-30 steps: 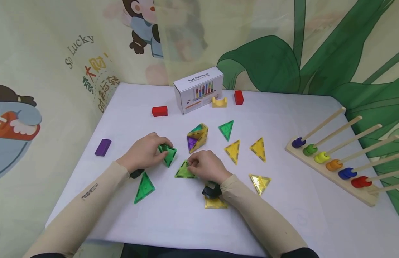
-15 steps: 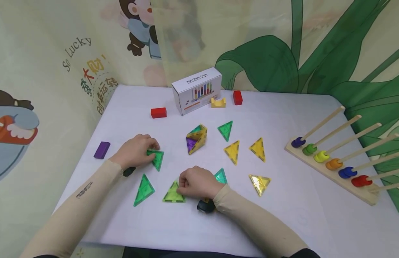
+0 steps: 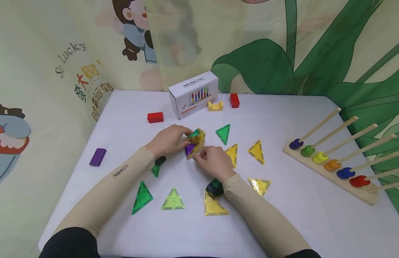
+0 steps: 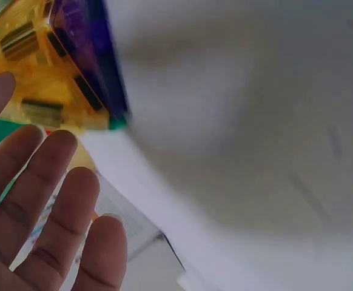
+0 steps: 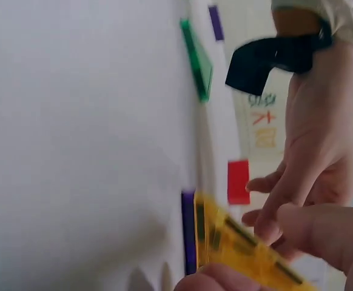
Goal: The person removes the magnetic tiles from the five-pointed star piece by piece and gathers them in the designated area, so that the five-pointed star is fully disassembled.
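A hollow shape of joined magnetic tiles [image 3: 200,143], yellow, purple and green, stands mid-table between both hands. At its left side is my left hand [image 3: 170,139]; in the left wrist view its fingers [image 4: 61,182] extend loosely beside the yellow faces, thumb close to them. My right hand [image 3: 217,163] is at the shape's lower right, fingers bent. In the right wrist view its thumb [image 5: 322,230] lies apart from a fingertip, with a yellow tile face [image 5: 237,248] between; firm contact cannot be made out. A green triangle tile [image 3: 155,170] is partly hidden under the left wrist.
Loose triangle tiles lie around: dark green [image 3: 142,197], light green [image 3: 173,200], green [image 3: 223,134] and several yellow ones [image 3: 257,152]. At the back stand a white box [image 3: 193,95] and wooden blocks. A pegged wooden stand [image 3: 331,175] with coloured rings is at right.
My left hand has left the green tile and moved up and right to the joined shape. My right hand has let go of the light green triangle and moved up to the shape.
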Action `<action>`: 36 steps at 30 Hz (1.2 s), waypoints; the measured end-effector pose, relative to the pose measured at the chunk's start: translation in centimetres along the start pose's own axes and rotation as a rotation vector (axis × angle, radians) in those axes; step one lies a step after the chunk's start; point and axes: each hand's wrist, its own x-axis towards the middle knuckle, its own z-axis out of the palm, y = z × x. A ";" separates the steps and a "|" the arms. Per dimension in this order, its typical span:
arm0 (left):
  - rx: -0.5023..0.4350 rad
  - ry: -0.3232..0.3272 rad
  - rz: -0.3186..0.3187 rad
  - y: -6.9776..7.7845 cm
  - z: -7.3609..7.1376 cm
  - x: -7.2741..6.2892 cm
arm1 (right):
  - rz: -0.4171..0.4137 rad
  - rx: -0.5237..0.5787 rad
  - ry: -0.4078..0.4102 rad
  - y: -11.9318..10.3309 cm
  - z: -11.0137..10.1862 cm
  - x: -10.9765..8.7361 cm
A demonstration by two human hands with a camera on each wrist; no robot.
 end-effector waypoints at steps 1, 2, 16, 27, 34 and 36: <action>0.000 -0.006 0.002 0.2 0.1 0.3 | 0.017 -0.012 0.014 0.1 -0.1 0.3; 0.002 -0.010 0.000 0.3 0.3 0.5 | 0.029 -0.023 0.020 0.2 -0.2 0.7; -0.098 -0.030 -0.122 1.2 1.7 -0.4 | 0.063 -0.018 -0.031 0.6 -1.1 2.3; -0.147 -0.010 -0.156 1.1 2.1 -0.6 | 0.063 0.071 -0.082 1.9 -2.8 2.4; -0.126 -0.023 -0.179 1.1 2.2 -0.9 | 0.177 0.120 -0.062 5.1 -6.2 4.1; -0.125 -0.022 -0.178 1.1 2.3 -1.0 | 0.243 0.123 -0.058 6.6 -7.7 4.7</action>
